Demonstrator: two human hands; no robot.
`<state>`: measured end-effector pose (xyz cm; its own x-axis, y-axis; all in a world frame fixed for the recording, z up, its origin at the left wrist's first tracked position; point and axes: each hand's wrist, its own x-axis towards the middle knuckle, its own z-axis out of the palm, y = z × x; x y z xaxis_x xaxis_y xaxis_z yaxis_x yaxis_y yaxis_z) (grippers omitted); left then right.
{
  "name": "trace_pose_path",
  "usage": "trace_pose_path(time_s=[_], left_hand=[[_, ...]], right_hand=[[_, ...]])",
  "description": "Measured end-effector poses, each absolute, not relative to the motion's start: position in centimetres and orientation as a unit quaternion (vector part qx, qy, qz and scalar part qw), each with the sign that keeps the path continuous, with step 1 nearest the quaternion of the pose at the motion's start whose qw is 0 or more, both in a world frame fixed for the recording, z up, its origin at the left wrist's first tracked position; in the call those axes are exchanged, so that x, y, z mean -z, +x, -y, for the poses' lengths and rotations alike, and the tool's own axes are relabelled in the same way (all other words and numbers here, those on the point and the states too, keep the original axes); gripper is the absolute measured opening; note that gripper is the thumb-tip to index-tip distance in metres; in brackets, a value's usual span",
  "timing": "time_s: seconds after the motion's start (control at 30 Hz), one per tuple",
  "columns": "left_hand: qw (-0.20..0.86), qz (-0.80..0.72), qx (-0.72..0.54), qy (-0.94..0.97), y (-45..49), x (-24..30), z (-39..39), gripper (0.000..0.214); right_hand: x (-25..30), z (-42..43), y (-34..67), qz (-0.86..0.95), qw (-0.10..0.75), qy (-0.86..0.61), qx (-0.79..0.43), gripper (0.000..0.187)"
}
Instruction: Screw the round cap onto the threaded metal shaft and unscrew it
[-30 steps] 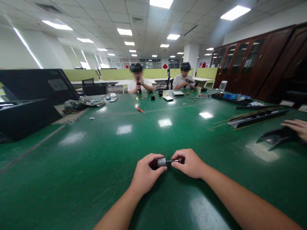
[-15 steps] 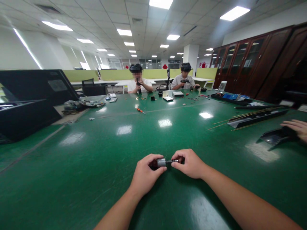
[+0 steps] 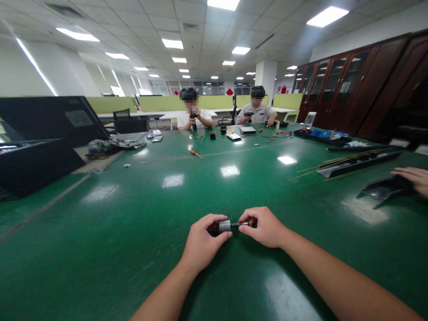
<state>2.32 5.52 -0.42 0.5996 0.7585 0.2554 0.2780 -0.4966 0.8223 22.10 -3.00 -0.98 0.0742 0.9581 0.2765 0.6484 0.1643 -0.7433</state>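
Near the front middle of the table, my left hand point(image 3: 202, 243) is closed around a silver metal cylinder point(image 3: 225, 225), with thumb and fingers on its two sides. From the cylinder's right end a thin dark rod point(image 3: 236, 224) sticks out, ringed or ridged toward its far end. My right hand point(image 3: 265, 227) pinches that ridged end between thumb and fingertips. Rod and cylinder lie in one line, roughly level, just above or on the green tabletop point(image 3: 140, 249). My fingers hide the cylinder's left end and the rod's tip, and I cannot tell its exact kind.
An orange screwdriver point(image 3: 195, 154) lies farther back. At right, another person's hand point(image 3: 413, 178) rests on a black curved part point(image 3: 384, 189), near a long metal channel point(image 3: 357, 165). Black panels point(image 3: 43, 160) stand at left. Two people sit across the table among small parts.
Both my hands keep their hold, and the cylinder and rod look almost unmoved. Across the table, the person at right has reached down toward a small part on the tabletop.
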Motion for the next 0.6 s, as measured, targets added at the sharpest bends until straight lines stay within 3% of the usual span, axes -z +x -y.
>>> trace_pose_path(time_s=[0.6], left_hand=[[0.387, -0.317, -0.319, 0.805, 2.31, 0.52, -5.64, 0.03]], right_hand=[[1.12, 2.98, 22.2, 0.651, 0.396, -0.62, -0.189, 0.007]])
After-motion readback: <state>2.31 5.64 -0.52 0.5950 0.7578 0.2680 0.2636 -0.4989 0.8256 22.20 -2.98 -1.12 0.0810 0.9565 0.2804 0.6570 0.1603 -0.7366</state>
